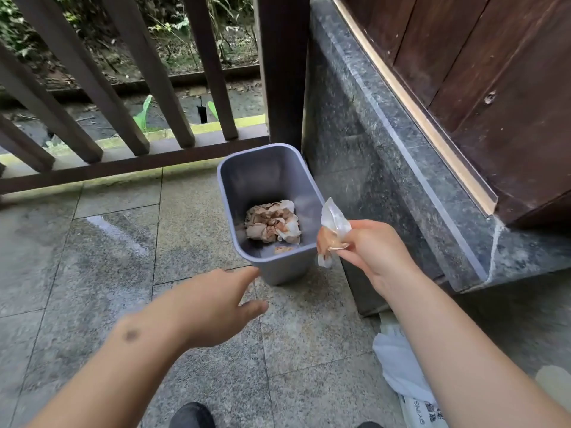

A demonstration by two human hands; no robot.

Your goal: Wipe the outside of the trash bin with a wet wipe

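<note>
A grey plastic trash bin (279, 271) stands upright on the stone floor beside a dark granite plinth. Crumpled, brown-stained wipes (272, 222) lie at its bottom. My right hand (374, 253) is pinched on a dirty, brown-stained wet wipe (332, 231), held just off the bin's right rim. My left hand (213, 307) reaches toward the bin's near left corner with fingers apart, its fingertip at or very near the rim, holding nothing.
A dark wooden railing (139, 163) runs behind the bin, a thick post (282, 66) right behind it. The granite plinth (401, 168) and a wooden door (494, 88) close off the right. A white wipe pack (401, 372) lies by my right forearm. My shoe tip (193, 417) shows below.
</note>
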